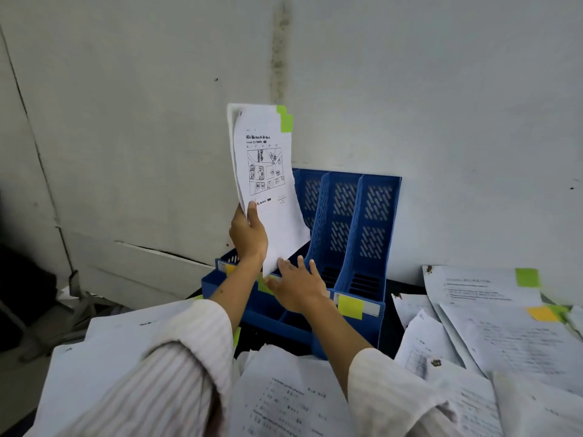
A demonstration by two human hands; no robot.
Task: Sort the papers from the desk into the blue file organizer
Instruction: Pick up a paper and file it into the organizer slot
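The left hand (249,236) grips a small sheaf of papers (265,171) by its left edge, thumb across the printed front and the fingers hidden behind, and holds it upright. The top sheet shows a few lines of text and a boxed line drawing, and a green sticky tab (285,118) sits at its upper right corner, high above the hand. The lower corner of the sheaf reaches down to the right hand (298,287), which lies just below and to the right of the left one with its fingers straight and spread, the fingertips touching the bottom edge of the sheets.

Directly under and behind both hands stands the blue file organizer (362,228), set against a pale wall (441,89). Its perforated dividers rise to the right of the held papers, and the two slots on that side show dark slatted floors. A yellow sticky label (350,306) is stuck on the front lip just right of the right hand.

Loose printed sheets (504,335) cover the tabletop to the right of the hands, some with green or orange tabs, and more sheets (284,398) lie nearer the person, between the two striped sleeves (176,373).
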